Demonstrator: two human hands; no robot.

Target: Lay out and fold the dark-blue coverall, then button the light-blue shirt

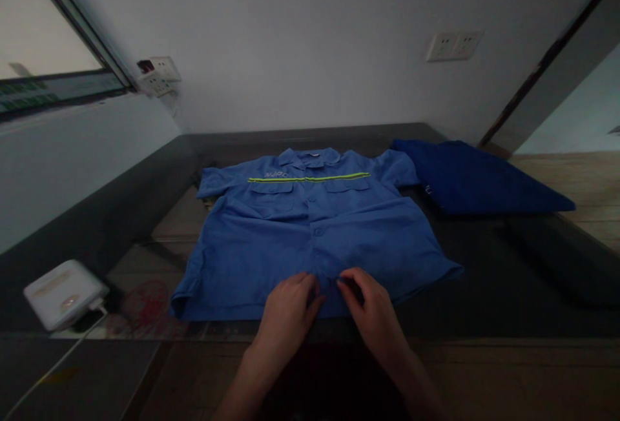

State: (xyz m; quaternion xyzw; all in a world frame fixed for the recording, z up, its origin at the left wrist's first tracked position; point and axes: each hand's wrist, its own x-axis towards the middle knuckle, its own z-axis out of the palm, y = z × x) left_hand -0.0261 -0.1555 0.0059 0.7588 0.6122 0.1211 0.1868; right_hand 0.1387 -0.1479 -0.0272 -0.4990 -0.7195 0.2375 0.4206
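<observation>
A blue short-sleeved work shirt (252, 253) lies spread front side up on the dark table, its collar toward the wall. It has a yellow-green stripe across the chest and two flap pockets. Both hands are at the lower end of its button placket. My left hand (290, 308) has its fingers curled closed on the shirt front, left of the placket edge. Just to the right, my right hand (371, 305) pinches the shirt fabric between thumb and forefinger. Buttons higher on the placket show; whatever lies right under the fingertips is hidden.
A darker blue folded garment (479, 175) lies at the right, against the shirt's sleeve. At the left front of the table (465, 318) sits a white box-shaped device (66, 293) with a cable. Wall sockets (454, 46) are behind.
</observation>
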